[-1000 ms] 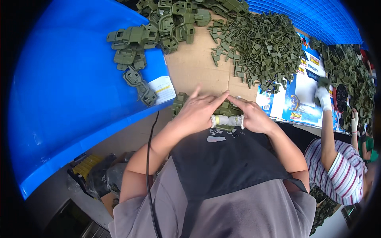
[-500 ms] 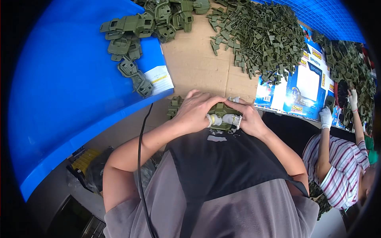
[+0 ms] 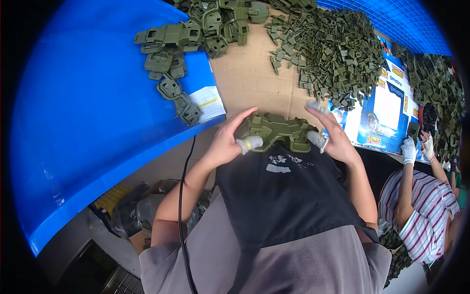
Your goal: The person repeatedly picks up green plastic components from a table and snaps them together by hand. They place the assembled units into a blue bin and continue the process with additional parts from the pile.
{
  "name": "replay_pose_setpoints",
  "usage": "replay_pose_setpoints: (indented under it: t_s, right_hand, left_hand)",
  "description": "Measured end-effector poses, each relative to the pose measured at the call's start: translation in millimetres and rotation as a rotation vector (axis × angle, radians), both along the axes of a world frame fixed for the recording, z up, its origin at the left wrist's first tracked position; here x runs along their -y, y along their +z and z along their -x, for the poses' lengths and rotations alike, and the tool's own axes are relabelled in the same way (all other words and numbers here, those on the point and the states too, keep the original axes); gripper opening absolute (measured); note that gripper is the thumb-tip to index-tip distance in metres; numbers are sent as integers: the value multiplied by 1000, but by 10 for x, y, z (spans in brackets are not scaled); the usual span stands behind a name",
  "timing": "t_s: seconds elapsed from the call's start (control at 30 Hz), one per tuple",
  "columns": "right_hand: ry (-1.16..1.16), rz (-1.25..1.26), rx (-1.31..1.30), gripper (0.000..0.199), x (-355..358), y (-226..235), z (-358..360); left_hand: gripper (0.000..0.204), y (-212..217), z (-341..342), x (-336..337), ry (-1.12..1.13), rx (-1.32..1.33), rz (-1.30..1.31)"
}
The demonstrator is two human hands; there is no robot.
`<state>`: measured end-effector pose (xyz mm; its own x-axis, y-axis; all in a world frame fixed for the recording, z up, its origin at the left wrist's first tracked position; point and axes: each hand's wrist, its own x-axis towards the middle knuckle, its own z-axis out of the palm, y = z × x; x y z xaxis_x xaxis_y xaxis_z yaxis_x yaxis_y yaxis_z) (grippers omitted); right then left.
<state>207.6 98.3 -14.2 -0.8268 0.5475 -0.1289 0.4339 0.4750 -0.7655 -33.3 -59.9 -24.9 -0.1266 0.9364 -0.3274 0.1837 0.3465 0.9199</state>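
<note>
Blue panel: we see a broad blue plastic panel (image 3: 88, 127) filling the left side.
Surface: we find the surface (image 3: 245, 78) covered in brown cardboard, with printed blue-and-white sheets (image 3: 384, 110) toward the right.
Co-worker: to our right, a person in a striped shirt (image 3: 423, 210) has white-gloved hands near a green piece.
Apron: we see a black apron (image 3: 279, 201) with pale marks near its upper edge.
Small parts: a dense heap of small green parts (image 3: 338, 54) lies on the far right of the cardboard.
Large parts: we see bigger green mouldings (image 3: 169, 36) piled at the far left, some on the panel.
Left hand: our left hand (image 3: 235, 137) has its fingers spread open, the covered thumb at the moulding's left end.
Right hand: our right hand (image 3: 335, 134) is open too, fingers raised, covered thumb at the right end.
Green moulding: we have one green moulding (image 3: 281, 130) between both hands, just above the apron.
Paper slip: a white slip (image 3: 208, 103) lies at the panel's edge.
</note>
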Motion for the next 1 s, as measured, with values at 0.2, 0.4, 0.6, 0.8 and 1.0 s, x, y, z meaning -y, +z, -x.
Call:
replay_pose_setpoints:
  t_s: [0.2, 0.4, 0.6, 0.8, 1.0]
  right_hand:
    - [178, -71, -24, 65, 353, 68, 760]
    - [353, 262, -231, 75, -21, 35, 654]
    - [357, 70, -73, 74, -55, 81, 621]
    - [-236, 770, -719, 71, -183, 377, 589]
    - [-137, -48, -492, 72, -255, 530, 446]
  left_hand:
    - [66, 178, -123, -86, -49, -277, -62]
    - [64, 214, -197, -139, -93, -300, -96]
    - [60, 151, -230, -214, -134, -362, -22]
    - [98, 290, -89, -522, 153, -34, -539]
    - [81, 387, -253, -685, -116, 8, -409]
